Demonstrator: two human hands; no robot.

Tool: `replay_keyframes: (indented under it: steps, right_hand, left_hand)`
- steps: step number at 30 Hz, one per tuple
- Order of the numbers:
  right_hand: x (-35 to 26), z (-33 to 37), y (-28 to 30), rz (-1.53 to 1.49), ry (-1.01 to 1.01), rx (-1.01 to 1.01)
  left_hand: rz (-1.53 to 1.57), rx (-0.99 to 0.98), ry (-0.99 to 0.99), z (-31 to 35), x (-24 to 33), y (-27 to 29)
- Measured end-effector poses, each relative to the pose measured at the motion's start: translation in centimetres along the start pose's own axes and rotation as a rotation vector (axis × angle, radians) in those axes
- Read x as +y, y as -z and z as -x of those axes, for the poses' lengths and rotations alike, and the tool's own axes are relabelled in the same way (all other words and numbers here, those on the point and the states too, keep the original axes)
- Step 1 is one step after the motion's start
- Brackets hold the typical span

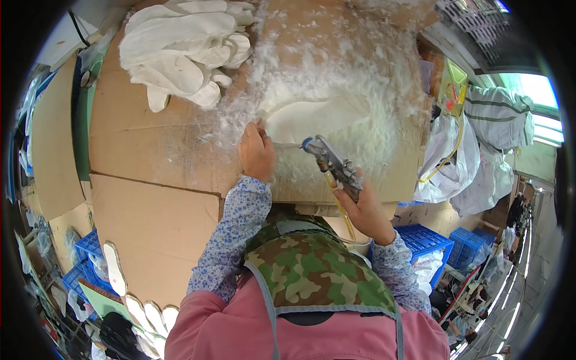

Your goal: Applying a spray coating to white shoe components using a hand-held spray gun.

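My hands work at the near side of a cardboard-covered bench (150,144), forearms angled inward in floral sleeves (247,201). My left hand (257,155) reaches straight ahead, back upward and fingers bent, its tips gripping the left end of a white insole (318,119) that lies flat amid pale fluff (384,141). My right hand (363,210), lower and nearer my body, wraps the handle of a metal spray gun (336,163), wrist turned in so the nozzle points ahead and left, just beside the insole's near edge; whether the trigger is squeezed, I cannot tell. A yellow tube (344,210) hangs from the gun. Beyond my left hand, more insoles (186,51) lie heaped.
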State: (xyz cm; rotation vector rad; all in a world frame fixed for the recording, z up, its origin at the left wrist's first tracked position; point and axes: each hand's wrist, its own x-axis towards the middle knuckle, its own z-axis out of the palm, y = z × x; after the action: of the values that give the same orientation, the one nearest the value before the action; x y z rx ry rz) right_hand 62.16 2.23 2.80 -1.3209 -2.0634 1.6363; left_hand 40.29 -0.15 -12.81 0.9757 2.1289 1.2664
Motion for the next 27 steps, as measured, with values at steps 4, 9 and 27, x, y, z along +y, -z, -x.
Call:
replay_keyframes:
  steps: [4, 9, 27]
  right_hand:
    - [1.0, 0.4, 1.8, 0.077, 0.019, 0.076]
    - [1.8, 0.4, 3.6, 0.030, -0.013, 0.148]
    - [6.0, -0.8, 10.5, 0.130, -0.019, 0.471]
  left_hand:
    - [-0.044, 0.004, -0.058, -0.2, 0.0, 0.0]
    - [-0.199, 0.001, -0.126, -0.3, 0.5, -0.1]
    - [0.150, -0.060, -0.066, -0.3, 4.7, 0.3]
